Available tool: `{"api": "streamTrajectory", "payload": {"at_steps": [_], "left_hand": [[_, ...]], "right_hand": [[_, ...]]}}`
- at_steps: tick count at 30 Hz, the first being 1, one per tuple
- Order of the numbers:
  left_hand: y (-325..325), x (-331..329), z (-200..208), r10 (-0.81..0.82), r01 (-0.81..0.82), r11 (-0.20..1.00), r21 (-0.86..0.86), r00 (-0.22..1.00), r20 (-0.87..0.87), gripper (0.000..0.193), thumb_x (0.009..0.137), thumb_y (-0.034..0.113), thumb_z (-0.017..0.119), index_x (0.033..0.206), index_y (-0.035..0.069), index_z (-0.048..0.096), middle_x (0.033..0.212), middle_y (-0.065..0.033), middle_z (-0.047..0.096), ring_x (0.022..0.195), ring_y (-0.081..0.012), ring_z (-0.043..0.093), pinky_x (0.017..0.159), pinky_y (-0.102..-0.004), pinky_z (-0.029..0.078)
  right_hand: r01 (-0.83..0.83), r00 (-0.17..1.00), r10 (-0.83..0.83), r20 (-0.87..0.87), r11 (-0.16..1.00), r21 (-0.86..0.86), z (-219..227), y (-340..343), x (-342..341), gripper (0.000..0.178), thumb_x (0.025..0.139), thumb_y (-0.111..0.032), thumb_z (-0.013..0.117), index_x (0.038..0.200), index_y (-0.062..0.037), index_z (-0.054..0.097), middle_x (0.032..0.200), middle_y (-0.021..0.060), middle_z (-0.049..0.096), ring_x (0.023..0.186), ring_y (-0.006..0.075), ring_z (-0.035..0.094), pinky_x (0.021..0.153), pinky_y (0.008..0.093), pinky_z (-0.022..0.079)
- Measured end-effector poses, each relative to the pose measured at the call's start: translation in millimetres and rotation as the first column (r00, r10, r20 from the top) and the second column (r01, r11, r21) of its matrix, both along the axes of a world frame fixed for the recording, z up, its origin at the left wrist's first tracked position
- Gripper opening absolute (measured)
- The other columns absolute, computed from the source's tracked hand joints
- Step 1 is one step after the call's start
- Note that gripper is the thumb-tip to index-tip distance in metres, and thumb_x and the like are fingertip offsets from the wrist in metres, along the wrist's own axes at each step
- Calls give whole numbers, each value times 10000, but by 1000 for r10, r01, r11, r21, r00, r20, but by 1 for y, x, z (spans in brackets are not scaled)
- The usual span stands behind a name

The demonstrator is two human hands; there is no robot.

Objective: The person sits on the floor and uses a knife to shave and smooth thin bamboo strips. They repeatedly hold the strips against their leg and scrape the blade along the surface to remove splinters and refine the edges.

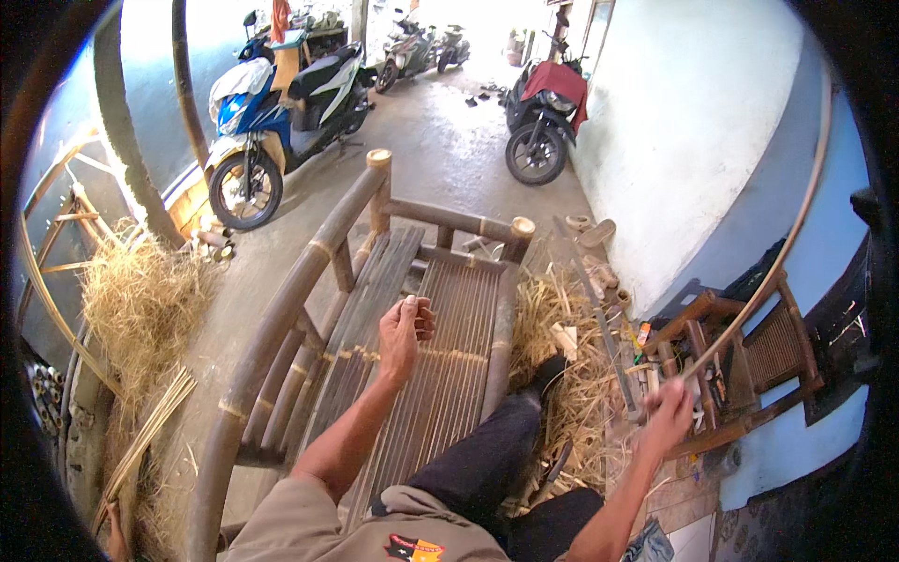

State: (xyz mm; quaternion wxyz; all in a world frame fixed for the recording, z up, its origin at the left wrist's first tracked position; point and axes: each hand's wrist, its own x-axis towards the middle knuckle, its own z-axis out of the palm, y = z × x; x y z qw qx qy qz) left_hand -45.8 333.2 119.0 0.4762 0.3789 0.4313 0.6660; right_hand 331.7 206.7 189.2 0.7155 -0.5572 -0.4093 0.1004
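My right hand (667, 417), slightly blurred, is closed round the near end of a long, thin bamboo strip (807, 206). The strip bows upward and away along the wall at the right. Over the slatted seat of a brown bamboo bench (459, 309) hovers my left hand (405, 330), its fingers curled in and thumb on top, with nothing seen sticking out of it. The bench has thick round rails with pale joints, and its seat stretches away in front of me beside my leg.
Shavings (571, 421) cover the floor right of the bench, with a long dark bar (604, 328) across them. A wooden chair (773, 351) stands by the right wall. More shavings (140, 300) and a strip bundle (145, 436) lie left. Beyond are a blue scooter (245, 140) and a dark motorbike (541, 122).
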Motion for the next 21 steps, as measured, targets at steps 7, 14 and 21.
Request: {"api": "streamTrajectory", "payload": {"at_steps": [7,14,21], "left_hand": [[-79,-23,-8,102,-96,995,39,835,-541,333,1002,295,502,1063,-1,645,941,-122,645,840,-225,618,737,-343,499],[-133,0,-27,120,46,986,160,471,-874,470,867,250,678,1281,83,533,1144,-155,591,1071,-329,569,868,-415,484],[-172,-31,-102,-154,-70,968,-241,592,-791,248,933,264,598,899,19,586,810,-199,548,759,-407,563,676,-473,441]], "right_hand": [[-361,912,382,-153,921,148,32,70,-119,343,1041,-312,414,883,-33,537,703,70,557,614,161,592,581,318,556],[-703,666,605,-437,705,-97,-78,68,-232,409,1040,-369,404,872,-27,555,762,99,648,731,207,688,643,335,588],[-928,349,466,-813,290,-233,-144,61,-266,364,1015,-381,467,944,-35,555,827,113,654,755,253,693,664,372,597]]}}
